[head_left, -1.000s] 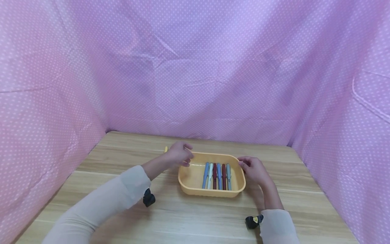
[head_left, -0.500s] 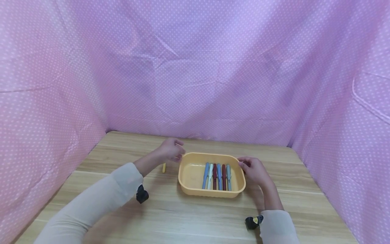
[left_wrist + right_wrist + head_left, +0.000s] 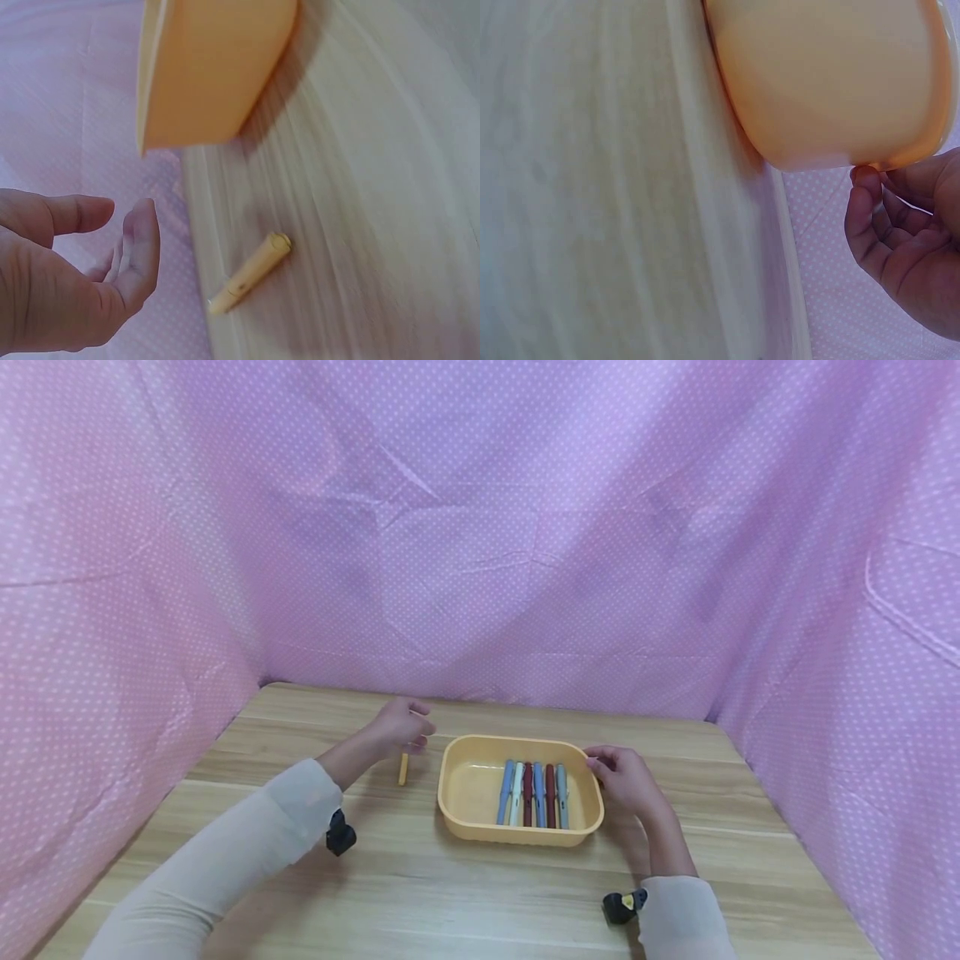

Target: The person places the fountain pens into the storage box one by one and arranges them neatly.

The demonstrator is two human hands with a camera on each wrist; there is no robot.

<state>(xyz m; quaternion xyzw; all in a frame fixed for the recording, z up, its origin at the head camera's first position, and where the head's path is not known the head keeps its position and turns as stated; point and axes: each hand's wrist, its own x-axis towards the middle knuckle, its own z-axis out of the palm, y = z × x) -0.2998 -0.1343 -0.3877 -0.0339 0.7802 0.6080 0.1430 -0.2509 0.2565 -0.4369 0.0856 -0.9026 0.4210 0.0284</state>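
Observation:
My left hand [image 3: 397, 727] hovers with loosely bent fingers over the far end of a yellow pen [image 3: 403, 769]. In the left wrist view, that pen [image 3: 251, 273] lies on the table apart from the hand, whose thumb and fingers have a gap between them. To its right stands a yellow plastic tray [image 3: 468, 833]. Several pens [image 3: 539, 793] in blue, white, dark red and grey lie side by side in its right part. My right hand [image 3: 624, 777] holds the tray's far right corner, fingertips against the wall [image 3: 825, 82] in the right wrist view.
The wooden table [image 3: 465, 902] reaches back to a pink dotted cloth [image 3: 480, 568] that hangs behind and on both sides. A small black camera [image 3: 341, 835] sits on the left wrist, another camera [image 3: 621, 907] on the right.
My left hand has moved left, away from over the tray's left edge, to above the yellow pen. The right hand has stayed at the tray's corner, and the pens inside lie as before.

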